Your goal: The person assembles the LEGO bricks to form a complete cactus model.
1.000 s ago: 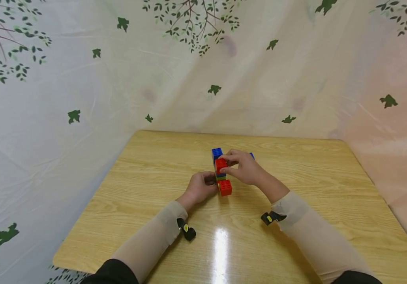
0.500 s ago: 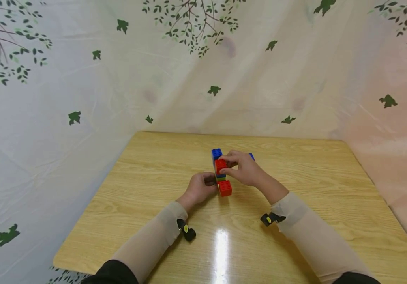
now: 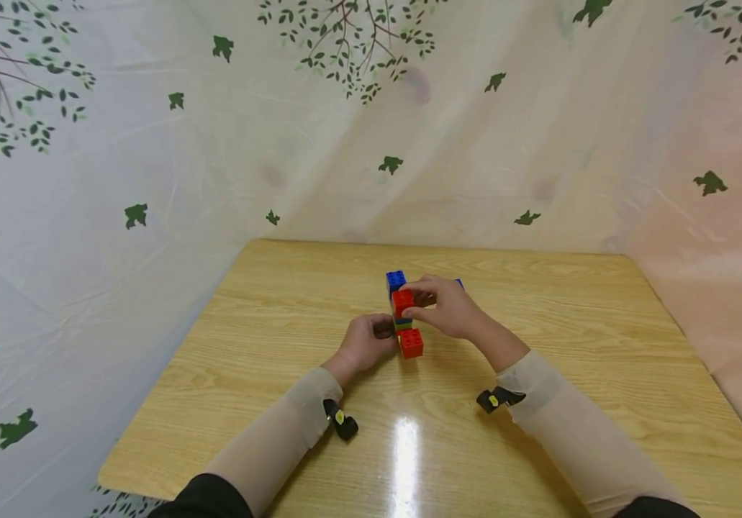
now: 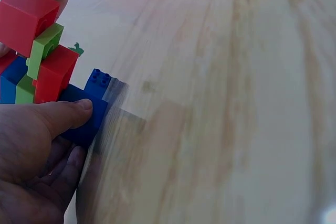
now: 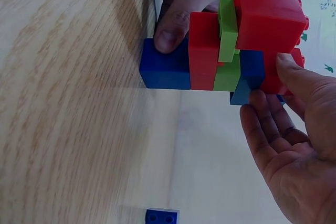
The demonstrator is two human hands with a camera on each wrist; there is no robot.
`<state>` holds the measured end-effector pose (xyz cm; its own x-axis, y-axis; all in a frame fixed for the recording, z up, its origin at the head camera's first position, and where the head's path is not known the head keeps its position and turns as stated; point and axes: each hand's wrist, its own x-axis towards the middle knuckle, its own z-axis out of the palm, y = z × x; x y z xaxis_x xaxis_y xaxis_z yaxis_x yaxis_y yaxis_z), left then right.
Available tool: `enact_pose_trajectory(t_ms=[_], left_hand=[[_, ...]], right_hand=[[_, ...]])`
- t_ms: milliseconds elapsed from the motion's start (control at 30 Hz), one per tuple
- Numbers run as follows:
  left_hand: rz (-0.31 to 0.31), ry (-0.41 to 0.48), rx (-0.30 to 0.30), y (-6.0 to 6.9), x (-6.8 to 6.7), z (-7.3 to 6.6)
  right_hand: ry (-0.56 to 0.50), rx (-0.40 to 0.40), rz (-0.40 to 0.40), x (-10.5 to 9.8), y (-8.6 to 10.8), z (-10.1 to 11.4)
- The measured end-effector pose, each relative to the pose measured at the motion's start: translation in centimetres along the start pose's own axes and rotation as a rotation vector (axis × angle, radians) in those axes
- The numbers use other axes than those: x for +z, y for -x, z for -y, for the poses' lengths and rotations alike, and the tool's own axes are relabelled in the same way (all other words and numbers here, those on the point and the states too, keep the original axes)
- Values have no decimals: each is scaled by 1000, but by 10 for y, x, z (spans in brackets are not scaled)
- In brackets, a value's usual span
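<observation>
A stack of toy building bricks in red, green and blue stands on the table, with a red brick (image 3: 412, 344) jutting out toward me. My left hand (image 3: 368, 345) pinches the blue brick (image 5: 165, 69) at the stack's foot, thumb on its side. Higher up, my right hand (image 3: 451, 309) holds the top red brick (image 3: 401, 303) between thumb and fingers. Green bricks (image 5: 227, 77) sit between red and blue ones in the right wrist view. Another blue brick (image 3: 395, 279) shows behind the top; how it joins is partly hidden.
A separate blue brick (image 5: 161, 217) lies on the wooden table (image 3: 539, 446), mostly behind my right hand in the head view. A pale curtain (image 3: 332, 187) with leaf prints hangs around the table's far edge and sides.
</observation>
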<state>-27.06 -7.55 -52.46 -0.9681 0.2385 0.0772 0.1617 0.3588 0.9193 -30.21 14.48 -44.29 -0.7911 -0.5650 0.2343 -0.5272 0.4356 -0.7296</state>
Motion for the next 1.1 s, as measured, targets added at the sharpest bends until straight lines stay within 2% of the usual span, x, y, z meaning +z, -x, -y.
enact_pose_trajectory(t_ms=[300, 500, 800, 1100], left_hand=[[4, 9, 3, 1, 1, 1], [11, 10, 13, 0, 0, 0], [16, -16, -19, 0, -2, 0], [13, -13, 7, 0, -1, 0]], right_hand=[[-66, 80, -27, 1, 3, -6], [-52, 110, -14, -9, 6, -14], [1, 148, -28, -33, 6, -40], [34, 230, -73, -48, 2, -66]])
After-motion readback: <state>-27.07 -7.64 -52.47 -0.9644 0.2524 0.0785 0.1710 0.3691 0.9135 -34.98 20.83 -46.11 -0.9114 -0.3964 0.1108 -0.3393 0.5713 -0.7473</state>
